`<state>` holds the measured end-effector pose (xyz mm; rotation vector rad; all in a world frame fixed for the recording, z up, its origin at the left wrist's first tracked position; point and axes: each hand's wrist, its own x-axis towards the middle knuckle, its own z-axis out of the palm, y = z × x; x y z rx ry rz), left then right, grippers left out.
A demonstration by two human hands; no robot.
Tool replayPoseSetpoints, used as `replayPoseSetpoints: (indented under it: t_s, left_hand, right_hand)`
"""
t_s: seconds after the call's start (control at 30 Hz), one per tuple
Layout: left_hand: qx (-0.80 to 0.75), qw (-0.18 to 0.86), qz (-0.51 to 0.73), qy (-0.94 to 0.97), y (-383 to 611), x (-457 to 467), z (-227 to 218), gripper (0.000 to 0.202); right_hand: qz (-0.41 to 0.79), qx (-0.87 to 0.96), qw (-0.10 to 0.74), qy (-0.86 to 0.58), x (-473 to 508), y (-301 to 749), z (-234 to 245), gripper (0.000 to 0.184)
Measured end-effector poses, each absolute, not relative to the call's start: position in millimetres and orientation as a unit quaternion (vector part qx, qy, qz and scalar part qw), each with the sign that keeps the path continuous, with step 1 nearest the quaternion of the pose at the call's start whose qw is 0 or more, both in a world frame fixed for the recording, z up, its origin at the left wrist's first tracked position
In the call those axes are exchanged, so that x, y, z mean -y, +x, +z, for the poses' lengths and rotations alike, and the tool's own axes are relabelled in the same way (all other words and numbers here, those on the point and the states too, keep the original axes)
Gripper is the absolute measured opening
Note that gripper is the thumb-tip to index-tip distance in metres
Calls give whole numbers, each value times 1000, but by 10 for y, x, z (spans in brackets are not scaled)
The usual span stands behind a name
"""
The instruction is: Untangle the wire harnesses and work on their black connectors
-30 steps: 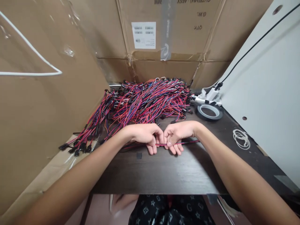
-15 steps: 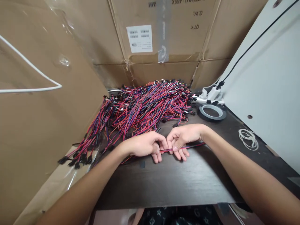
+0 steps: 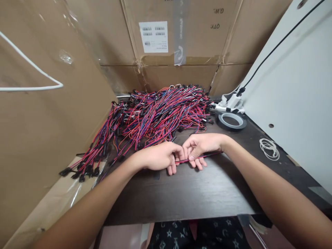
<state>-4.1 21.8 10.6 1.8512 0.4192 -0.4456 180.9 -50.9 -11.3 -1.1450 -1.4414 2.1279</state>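
Between my two hands runs a thin red and dark wire cable (image 3: 183,161), held low over the dark tabletop. My left hand (image 3: 164,156) pinches it between thumb and fingers, and its left part is hidden behind that hand. Close beside it, my right hand (image 3: 199,149) pinches the same cable with the thumb on top. From there the cable extends right, under my right wrist. Just behind my hands lies a large heap of red, blue and black wire cables (image 3: 166,114) with black connectors.
A roll of tape (image 3: 240,126) lies at the right, with a coiled white cord (image 3: 269,149) nearer me. A white power strip (image 3: 234,102) sits behind the tape. Cardboard (image 3: 181,77) walls the back and left; a white panel (image 3: 293,79) stands at right.
The whole view has shifted slightly, so everything appears a little higher. Both hands keep their pinch on the cable, almost unchanged in pose.
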Motion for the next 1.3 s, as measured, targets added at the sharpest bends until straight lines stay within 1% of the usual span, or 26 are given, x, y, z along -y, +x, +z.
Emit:
replayPoseSetpoints:
  t_s: [0.17,0.33,0.67,0.93,1.0,1.17,1.3]
  left_hand:
    - [-179,568,-195,779,-34,-228,101,33]
    - [-167,581,-184,775,-40,-249,67,33]
    - [-185,584,-189,767,-33,-245,68,34]
    - [-205,585,-200,759,-31,-227,131,38]
    - [-208,582,-200,760,-32,-227,139,35]
    - [-220,565,-211,767,-37,-230,145,17]
    - [-226,544,-212,780,-47,-246,118,13]
  right_hand:
    - [736,509,175,-411,525,1793,-118,19]
    - [735,508,175,-413,535,1802,-118,23]
    - [727,519,174,-414,540,1794,-111,20]
    - [706,543,124,-437,546,1766,-95,15]
    - [703,545,122,-440,551,1763,-86,14]
    - [705,549,112,-435,556,1789,-83,9]
    - [708,545,113,-434,550,1815,-97,13]
